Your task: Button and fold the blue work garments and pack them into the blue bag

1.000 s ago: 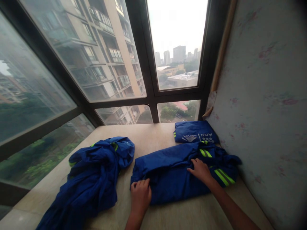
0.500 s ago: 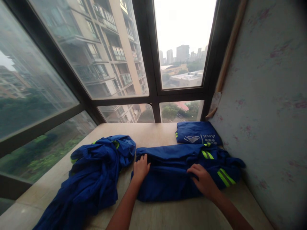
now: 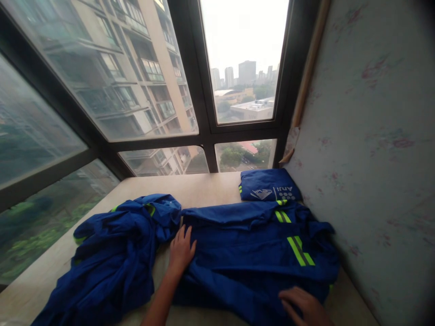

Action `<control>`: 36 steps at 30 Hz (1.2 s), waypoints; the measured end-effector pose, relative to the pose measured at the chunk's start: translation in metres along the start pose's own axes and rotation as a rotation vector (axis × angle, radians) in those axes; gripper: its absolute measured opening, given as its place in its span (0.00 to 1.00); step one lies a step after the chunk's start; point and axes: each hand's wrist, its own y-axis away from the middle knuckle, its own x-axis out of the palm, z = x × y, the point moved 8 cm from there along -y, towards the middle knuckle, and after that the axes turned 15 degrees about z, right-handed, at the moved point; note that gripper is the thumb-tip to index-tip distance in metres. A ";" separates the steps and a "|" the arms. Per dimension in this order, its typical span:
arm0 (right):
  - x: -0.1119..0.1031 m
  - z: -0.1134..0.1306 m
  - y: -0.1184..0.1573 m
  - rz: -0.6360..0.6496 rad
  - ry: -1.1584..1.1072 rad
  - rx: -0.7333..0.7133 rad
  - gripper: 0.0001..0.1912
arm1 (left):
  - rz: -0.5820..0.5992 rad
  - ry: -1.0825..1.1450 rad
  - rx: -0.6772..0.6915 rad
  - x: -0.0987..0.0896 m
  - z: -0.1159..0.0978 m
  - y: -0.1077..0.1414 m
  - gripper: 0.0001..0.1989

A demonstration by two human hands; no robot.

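Observation:
A blue garment (image 3: 244,253) with yellow-green and grey stripes lies spread on the pale ledge, its near part opened toward me. On its left edge rests my left hand (image 3: 182,249), fingers apart and flat on the cloth. My right hand (image 3: 304,305) is over the garment's near right part, at the bottom of the view, slightly blurred; its thumb and fingers are apart. To the left lies a crumpled blue garment (image 3: 115,253). Behind, near the wall, sits a folded blue garment (image 3: 267,183) with white printing.
The pale ledge (image 3: 200,188) runs up to dark window frames (image 3: 204,136) at the back and left. On the right stands a flower-patterned wall (image 3: 367,172). Trees and buildings show through the glass.
The near layer of the middle garment has come down toward me, showing more of its striped part. My right hand has moved nearer and lower. The view has shifted slightly right.

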 end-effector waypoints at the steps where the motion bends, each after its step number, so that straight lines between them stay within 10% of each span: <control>1: -0.013 0.000 -0.007 -0.075 0.001 0.023 0.15 | -0.021 0.008 0.011 0.005 0.006 0.015 0.25; 5: -0.049 0.000 -0.050 -0.237 0.078 0.048 0.17 | -0.027 0.059 0.022 0.039 0.031 0.078 0.24; 11: -0.035 -0.016 -0.127 -0.017 0.309 0.153 0.17 | 0.094 0.071 -0.002 0.074 0.039 0.134 0.23; 25: -0.053 -0.021 -0.168 -0.083 0.526 0.182 0.27 | 0.109 -0.055 -0.018 0.013 0.002 0.005 0.26; 36: -0.050 0.003 -0.099 -0.040 0.485 -0.087 0.19 | -0.071 -0.157 0.181 -0.007 0.010 0.051 0.18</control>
